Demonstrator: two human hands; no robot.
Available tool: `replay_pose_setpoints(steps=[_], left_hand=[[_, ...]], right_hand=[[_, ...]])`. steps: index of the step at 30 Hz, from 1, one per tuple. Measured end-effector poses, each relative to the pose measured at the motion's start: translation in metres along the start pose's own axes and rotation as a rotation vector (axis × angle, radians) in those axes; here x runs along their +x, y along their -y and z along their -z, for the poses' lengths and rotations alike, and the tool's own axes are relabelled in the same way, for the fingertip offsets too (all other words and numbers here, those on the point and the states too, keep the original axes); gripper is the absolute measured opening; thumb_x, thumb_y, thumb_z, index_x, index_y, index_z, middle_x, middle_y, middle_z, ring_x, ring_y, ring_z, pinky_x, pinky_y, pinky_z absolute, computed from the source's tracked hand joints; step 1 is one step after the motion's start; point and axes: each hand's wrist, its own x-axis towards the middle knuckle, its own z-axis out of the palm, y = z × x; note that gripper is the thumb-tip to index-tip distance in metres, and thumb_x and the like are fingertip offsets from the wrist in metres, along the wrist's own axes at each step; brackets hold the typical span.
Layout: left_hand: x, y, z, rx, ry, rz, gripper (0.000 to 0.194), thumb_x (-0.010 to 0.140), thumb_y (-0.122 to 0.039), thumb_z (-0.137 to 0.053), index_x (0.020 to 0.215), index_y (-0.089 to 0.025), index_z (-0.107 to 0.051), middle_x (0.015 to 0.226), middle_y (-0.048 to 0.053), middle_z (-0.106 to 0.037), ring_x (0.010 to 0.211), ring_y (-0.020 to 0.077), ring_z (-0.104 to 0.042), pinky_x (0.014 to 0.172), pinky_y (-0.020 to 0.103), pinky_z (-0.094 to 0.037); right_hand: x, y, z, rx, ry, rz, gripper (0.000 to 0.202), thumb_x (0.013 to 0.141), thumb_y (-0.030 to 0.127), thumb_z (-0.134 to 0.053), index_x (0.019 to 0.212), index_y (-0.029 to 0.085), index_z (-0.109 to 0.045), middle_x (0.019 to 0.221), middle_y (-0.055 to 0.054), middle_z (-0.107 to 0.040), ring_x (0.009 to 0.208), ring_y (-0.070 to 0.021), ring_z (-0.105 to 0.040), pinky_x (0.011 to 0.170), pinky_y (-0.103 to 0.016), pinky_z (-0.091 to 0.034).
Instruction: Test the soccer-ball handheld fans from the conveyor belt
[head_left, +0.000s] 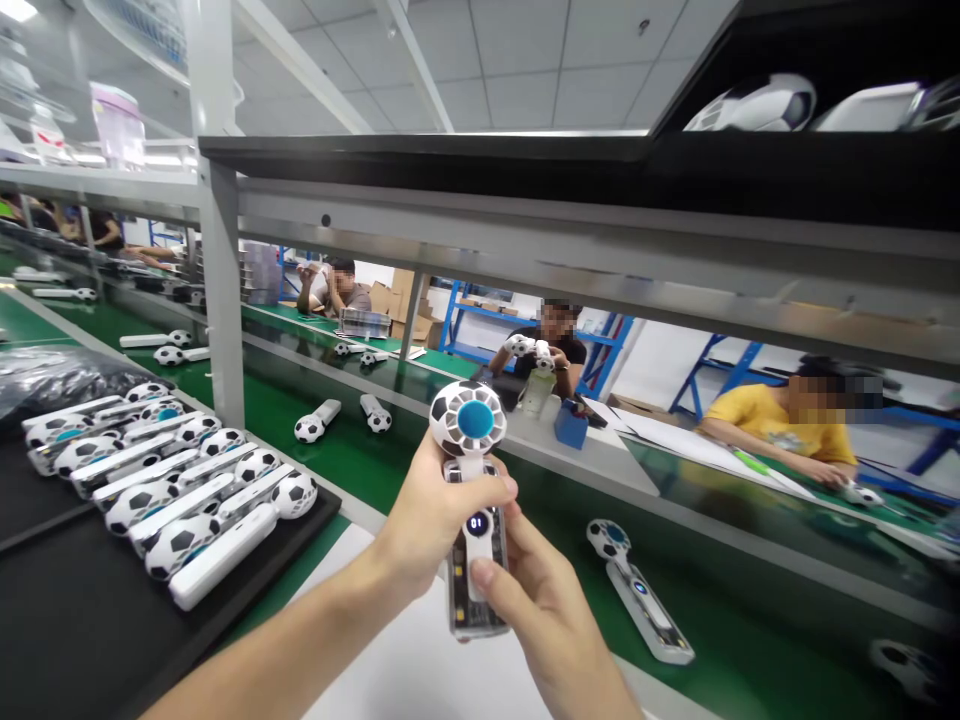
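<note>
A handheld fan with a soccer-ball head and a blue centre stands upright between my hands, its clear-fronted handle facing me. A small round display on the handle reads 01. My left hand wraps the upper handle just under the head, its thumb across the front. Lower down, my right hand grips the same handle from the right, thumb on the front below the display. The backs of both hands' fingers are partly hidden behind the handle.
A black tray at left holds several similar fans. More fans lie on the green conveyor belt, one fan close at right. A dark shelf crosses overhead beside a white post. Several co-workers sit across the line.
</note>
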Motion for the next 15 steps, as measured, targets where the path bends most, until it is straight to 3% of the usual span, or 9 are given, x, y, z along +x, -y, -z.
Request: replay_pose_setpoints(steps=[2, 9, 15], left_hand=[[0.001, -0.001, 0.001, 0.004, -0.002, -0.011, 0.03, 0.068, -0.017, -0.076, 0.087, -0.018, -0.052, 0.074, -0.001, -0.061, 0.062, 0.0123, -0.059, 0.058, 0.025, -0.048], [0.0, -0.003, 0.002, -0.007, 0.044, 0.005, 0.027, 0.07, -0.019, -0.075, 0.086, -0.018, -0.053, 0.072, 0.0, -0.061, 0.063, 0.0143, -0.06, 0.058, 0.026, -0.049], [0.0, 0.0, 0.002, 0.013, 0.051, 0.011, 0.028, 0.07, -0.018, -0.076, 0.087, -0.017, -0.055, 0.076, 0.0, -0.062, 0.064, 0.0128, -0.06, 0.061, 0.025, -0.048]], right_hand=[[0.0, 0.0, 0.0, 0.027, 0.037, -0.002, 0.053, 0.087, 0.044, -0.07, 0.135, 0.027, -0.053, 0.136, -0.006, -0.059, 0.123, -0.0242, -0.056, 0.105, -0.038, -0.047], [-0.001, -0.01, 0.001, 0.109, 0.083, 0.083, 0.048, 0.089, 0.036, -0.069, 0.134, 0.029, -0.055, 0.129, -0.009, -0.064, 0.119, -0.0283, -0.06, 0.097, -0.042, -0.052], [-0.003, -0.002, 0.001, 0.012, -0.002, -0.026, 0.055, 0.085, 0.05, -0.071, 0.131, 0.023, -0.056, 0.121, -0.01, -0.066, 0.114, -0.0287, -0.061, 0.094, -0.041, -0.052]])
